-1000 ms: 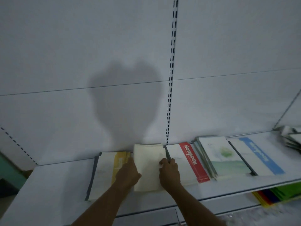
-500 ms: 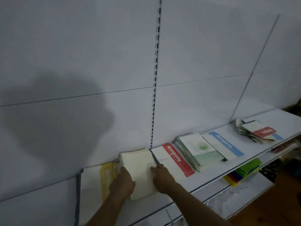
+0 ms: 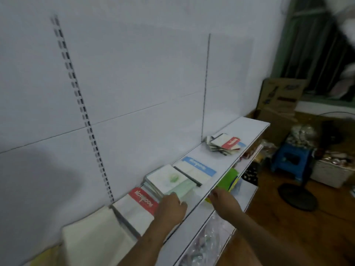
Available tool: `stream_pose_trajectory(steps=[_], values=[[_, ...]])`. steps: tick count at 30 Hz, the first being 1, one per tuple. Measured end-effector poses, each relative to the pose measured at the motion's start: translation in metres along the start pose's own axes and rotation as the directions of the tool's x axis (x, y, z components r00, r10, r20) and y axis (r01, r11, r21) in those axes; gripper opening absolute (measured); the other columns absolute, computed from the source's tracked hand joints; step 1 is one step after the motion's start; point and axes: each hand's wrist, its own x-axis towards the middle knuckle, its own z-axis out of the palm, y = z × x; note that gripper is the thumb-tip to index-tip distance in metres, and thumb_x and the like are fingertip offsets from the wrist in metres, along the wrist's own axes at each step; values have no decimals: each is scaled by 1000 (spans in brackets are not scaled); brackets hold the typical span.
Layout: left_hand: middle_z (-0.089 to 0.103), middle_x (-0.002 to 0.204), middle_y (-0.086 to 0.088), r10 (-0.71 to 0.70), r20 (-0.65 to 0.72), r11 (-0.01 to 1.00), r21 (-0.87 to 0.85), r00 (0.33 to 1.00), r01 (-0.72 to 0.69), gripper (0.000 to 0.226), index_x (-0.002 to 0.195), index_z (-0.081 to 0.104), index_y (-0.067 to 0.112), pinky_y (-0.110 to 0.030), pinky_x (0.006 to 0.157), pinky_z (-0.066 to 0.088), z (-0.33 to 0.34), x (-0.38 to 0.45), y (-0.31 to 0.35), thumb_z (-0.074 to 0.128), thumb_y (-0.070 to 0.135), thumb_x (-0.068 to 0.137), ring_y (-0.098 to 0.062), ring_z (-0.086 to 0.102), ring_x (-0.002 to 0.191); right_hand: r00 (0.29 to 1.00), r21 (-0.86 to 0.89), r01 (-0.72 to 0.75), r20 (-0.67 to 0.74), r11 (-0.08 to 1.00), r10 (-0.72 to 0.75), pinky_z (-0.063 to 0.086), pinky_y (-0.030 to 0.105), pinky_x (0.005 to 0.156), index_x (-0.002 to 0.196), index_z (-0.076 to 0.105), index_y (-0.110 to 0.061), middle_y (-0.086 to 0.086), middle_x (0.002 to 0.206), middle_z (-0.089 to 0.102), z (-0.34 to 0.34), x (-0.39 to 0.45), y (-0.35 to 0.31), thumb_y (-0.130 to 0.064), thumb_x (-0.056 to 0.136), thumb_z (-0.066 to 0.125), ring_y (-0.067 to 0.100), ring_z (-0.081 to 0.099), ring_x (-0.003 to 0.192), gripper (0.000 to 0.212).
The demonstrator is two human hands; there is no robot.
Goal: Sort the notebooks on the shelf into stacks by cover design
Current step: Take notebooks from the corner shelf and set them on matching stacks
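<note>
Though thin and limp singly, likely slick-covered and prone to sliding: best taken by the near edge, flat, as a whole stack. On the shelf (image 3: pixel 226 166), right of the red-banded notebook (image 3: pixel 141 201), lies the green-cover stack (image 3: pixel 169 181), left hand (image 3: pixel 170 208) touching its near corner, fingers loosely curled, grip unclear; farther right, blue-banded notebook (image 3: pixel 197 167) and jumbled pile (image 3: pixel 223 144). Right hand (image 3: pixel 223 203) off the shelf's front edge, seemingly empty, fingers blurred, pile's covers unreadable.
</note>
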Motion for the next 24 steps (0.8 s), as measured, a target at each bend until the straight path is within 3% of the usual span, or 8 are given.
stream_pose_trajectory(steps=[3,6,10,13,16,20,24], values=[[63,107,-8,62,97,998,-20,993,-60,32,100,58,11,-32,83,52,41,23,76,52,40,87,-26,62,98,991,0,-98,-93,995,98,37,32,60,75,47,-16,5,72,54,-56,2,70,-26,98,43,24,52,67,25],[67,101,-12,113,147,990,-97,983,-100,30,93,60,11,-32,80,52,82,44,152,52,38,83,-28,64,95,960,46,-198,-191,979,203,41,34,66,75,48,-17,1,73,52,-108,4,146,-26,98,43,23,54,73,25],[63,87,-17,195,158,971,-168,968,-168,23,72,51,11,-29,64,38,132,70,237,50,29,87,-30,59,82,899,143,-312,-276,939,340,47,31,65,89,57,-18,-1,82,60,-167,8,234,-29,98,42,15,57,73,21],[63,93,-26,212,173,966,-184,962,-179,34,83,56,-4,-29,60,32,165,89,280,49,29,88,-36,61,90,873,156,-368,-281,917,398,46,29,64,97,56,-18,-1,87,60,-197,17,283,-30,99,39,13,56,75,21],[65,99,-24,225,186,967,-161,956,-196,35,93,59,-4,-31,61,38,185,107,311,48,29,90,-34,63,92,855,173,-412,-266,895,445,43,29,63,104,55,-17,-1,89,59,-213,32,318,-31,100,38,14,55,76,22],[60,107,-29,219,198,973,-118,955,-199,42,102,56,-12,-42,80,49,206,142,345,46,28,94,-39,60,100,841,210,-450,-228,868,491,42,26,53,107,56,-15,-1,87,62,-224,64,354,-32,100,38,13,58,73,26],[60,78,-8,246,202,969,-74,948,-236,27,88,57,8,-32,66,42,227,200,375,46,32,92,-24,55,74,829,207,-464,-240,861,505,47,30,61,104,56,-16,-3,82,60,-239,106,375,-31,100,39,13,57,72,24]])
